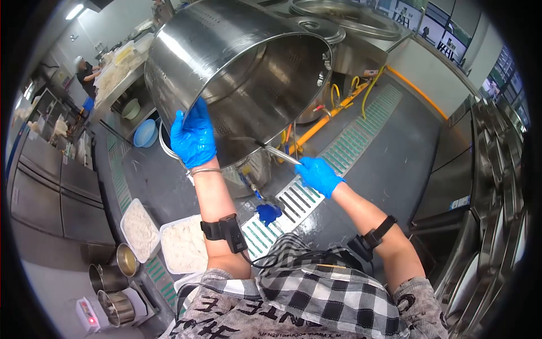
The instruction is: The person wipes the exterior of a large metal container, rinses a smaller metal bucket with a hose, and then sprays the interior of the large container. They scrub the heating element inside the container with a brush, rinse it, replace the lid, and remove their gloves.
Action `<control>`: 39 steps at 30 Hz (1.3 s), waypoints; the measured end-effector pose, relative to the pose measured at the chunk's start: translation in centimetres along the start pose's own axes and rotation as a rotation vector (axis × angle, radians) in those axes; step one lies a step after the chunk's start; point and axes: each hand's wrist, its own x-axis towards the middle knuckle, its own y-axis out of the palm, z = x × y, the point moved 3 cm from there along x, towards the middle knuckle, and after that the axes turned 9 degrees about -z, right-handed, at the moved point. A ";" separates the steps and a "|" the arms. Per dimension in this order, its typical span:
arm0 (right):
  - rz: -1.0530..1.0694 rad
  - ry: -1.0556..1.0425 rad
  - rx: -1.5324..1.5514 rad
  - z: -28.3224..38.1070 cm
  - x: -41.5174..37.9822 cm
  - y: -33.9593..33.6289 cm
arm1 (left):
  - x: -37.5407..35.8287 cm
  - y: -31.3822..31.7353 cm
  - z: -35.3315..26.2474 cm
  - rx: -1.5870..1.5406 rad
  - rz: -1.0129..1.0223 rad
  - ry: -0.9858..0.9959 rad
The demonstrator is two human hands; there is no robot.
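A large steel pot [192,51] with rows of small holes in its wall is tipped on its side, its mouth facing me. My left hand [193,138], in a wet blue glove, is closed on the lower left of its rim. My right hand [319,176], also gloved in blue, is wrapped around a long metal handle [282,154]. That handle slants up and left to the pot's mouth; the tool's far end is blurred against the dark interior, so I cannot tell its kind.
A slotted floor drain [296,199] runs beneath my hands, near a yellow pipe [316,130]. White tubs [183,246] of pale food stand at lower left, beside several metal pots [107,277]. Stacked steel trays [497,186] line the right. A person [87,76] works far left.
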 end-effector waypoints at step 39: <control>-0.333 -0.015 -0.122 -3.1 7.3 -8.8 | -2.0 -1.7 -0.2 -0.045 0.050 -0.090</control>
